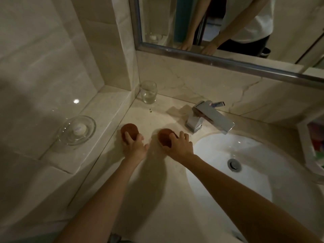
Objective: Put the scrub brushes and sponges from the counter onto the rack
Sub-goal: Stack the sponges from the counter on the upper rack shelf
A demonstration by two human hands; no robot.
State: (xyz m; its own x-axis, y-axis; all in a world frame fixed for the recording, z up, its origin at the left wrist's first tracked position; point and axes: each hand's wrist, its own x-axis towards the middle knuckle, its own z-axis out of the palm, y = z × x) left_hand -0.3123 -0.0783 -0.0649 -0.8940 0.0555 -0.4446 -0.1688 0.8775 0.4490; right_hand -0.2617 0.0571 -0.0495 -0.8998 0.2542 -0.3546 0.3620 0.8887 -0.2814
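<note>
We see both hands reaching to the middle of the frame, each on a round brown sponge that lies on the pale stone desk (pixel 157 199). The left hand (pixel 135 148) covers the near side of the left sponge (pixel 129 129), its fingers (pixel 126 136) curled over the top and spread a little, so that it grips the sponge. The right hand (pixel 179 146) holds the right sponge (pixel 164 136) in the same way, fingers (pixel 182 135) bent over the far edge and the thumb on the near side. The two sponges lie near each other, apart and not touching, left of the tap (pixel 210 117). In this dim light we cannot tell whether either sponge is clear of the desk or rests on it.

To the right of the right hand the white sink (pixel 254 172) is set into the desk, with its drain (pixel 234 164) near the centre. A clear drinking glass (pixel 148 92) stands upright in the back corner, above the left sponge in the frame. On the raised ledge (pixel 105 106) at the left a glass dish (pixel 87 135) holds a small white soap (pixel 79 128). Across the upper right the mirror (pixel 298 23) reflects both arms. At the right edge a white tray (pixel 304 137) holds coloured items too blurred to name.
</note>
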